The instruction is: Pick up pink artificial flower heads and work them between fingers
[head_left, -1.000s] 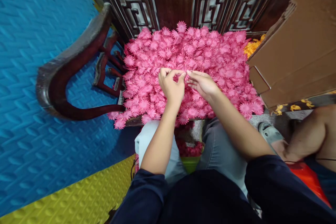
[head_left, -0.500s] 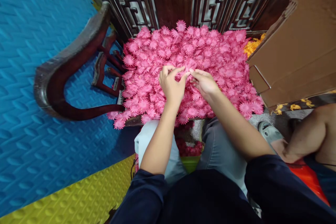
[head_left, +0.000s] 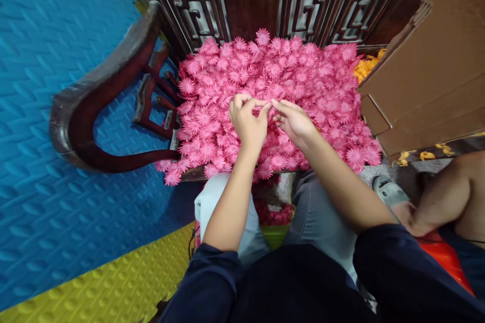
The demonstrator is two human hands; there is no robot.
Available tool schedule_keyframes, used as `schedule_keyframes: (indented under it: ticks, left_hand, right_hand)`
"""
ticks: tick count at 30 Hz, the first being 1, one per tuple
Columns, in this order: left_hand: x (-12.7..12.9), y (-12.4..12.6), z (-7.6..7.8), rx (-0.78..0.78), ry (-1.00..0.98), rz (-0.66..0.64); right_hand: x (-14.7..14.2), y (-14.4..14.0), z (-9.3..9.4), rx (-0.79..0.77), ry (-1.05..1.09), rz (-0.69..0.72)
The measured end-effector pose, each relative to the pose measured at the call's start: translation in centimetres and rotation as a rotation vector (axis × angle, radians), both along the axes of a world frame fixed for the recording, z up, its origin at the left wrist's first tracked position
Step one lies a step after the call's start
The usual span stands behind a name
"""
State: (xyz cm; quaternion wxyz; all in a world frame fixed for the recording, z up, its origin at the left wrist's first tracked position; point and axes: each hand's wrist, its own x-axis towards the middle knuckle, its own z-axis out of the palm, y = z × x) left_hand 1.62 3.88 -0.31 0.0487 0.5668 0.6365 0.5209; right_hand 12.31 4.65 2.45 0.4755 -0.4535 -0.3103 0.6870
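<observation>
A thick heap of pink artificial flowers (head_left: 212, 111) covers the seat of a dark wooden chair. Above its middle, my left hand (head_left: 248, 118) pinches a pink flower (head_left: 269, 102) between thumb and forefinger. My right hand (head_left: 293, 120) meets it from the other side, thumb and forefinger pressed together at the same flower's edge. The fingertips of both hands nearly touch. The flower blends into the heap behind it, so its exact outline is hard to make out.
The chair's curved armrest (head_left: 76, 116) rises at left over a blue mat (head_left: 30, 161). A cardboard box (head_left: 435, 75) stands at right, with yellow flowers (head_left: 366, 66) behind it. A carved wooden panel (head_left: 252, 0) closes the back. Another person's leg (head_left: 450, 192) is at far right.
My fingers have shifted slightly at the flower, which now shows less of its face between the fingertips. Both hands stay in nearly the same place.
</observation>
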Motion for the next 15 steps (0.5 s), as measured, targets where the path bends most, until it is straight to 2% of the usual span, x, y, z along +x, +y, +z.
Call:
schedule_keyframes:
  ticks: [15]
  left_hand:
    - [0.34,-0.28,0.15,-0.02,0.032,-0.052]
  right_hand:
    - [0.38,0.72,-0.77,0.026,-0.062,-0.019]
